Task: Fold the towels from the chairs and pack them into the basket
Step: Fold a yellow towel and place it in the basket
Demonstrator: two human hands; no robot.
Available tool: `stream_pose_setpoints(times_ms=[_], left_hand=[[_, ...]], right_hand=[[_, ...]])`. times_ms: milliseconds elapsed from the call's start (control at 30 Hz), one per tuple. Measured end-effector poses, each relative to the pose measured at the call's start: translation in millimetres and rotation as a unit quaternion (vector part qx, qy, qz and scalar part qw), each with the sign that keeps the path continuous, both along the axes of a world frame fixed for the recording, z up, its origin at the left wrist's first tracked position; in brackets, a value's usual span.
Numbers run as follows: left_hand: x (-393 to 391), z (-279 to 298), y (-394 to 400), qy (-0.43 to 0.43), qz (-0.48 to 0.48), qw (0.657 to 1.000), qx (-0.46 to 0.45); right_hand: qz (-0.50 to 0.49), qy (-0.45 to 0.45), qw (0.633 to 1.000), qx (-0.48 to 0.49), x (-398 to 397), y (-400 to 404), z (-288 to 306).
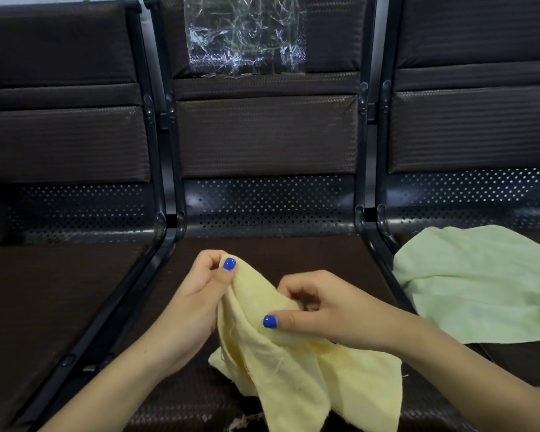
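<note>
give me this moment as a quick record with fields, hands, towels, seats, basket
left hand: pinches the upper edge of the yellow towel
right hand: grips the same towel a little lower, to the right
yellow towel: lifted and bunched over the middle seat, not yet folded
green towel: lies spread and rumpled on the right seat, untouched
left seat: no towel in view
plastic sheet: on the middle backrest
basket: not in view

Your hands hold a pale yellow towel [296, 366]; your thumbnails [229, 264] are bright blue. A light green towel [477, 285] lies on dark brown, woven-textured chairs [267, 135] with black frames and dot-perforated metal panels [268, 204].
</note>
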State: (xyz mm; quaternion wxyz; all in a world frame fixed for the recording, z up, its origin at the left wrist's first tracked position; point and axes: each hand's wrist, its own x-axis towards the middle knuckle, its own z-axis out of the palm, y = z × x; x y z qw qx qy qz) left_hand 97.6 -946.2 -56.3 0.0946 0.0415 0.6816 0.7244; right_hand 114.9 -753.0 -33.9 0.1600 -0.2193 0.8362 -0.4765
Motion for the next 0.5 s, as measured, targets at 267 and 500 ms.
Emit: stream_pose_setpoints(times_ms=[267, 500], left_hand=[[-12.8, 2.8, 4.1, 0.055, 0.198, 0.978, -0.029], [-30.7, -3.6, -29.8, 0.015, 0.325, 0.946, 0.003]], right_hand=[[0.042, -0.014, 0.999, 0.007, -1.0, -2.1, 9.0], [0.053, -0.049, 0.996, 0.052, -10.4, 20.7, 4.9]])
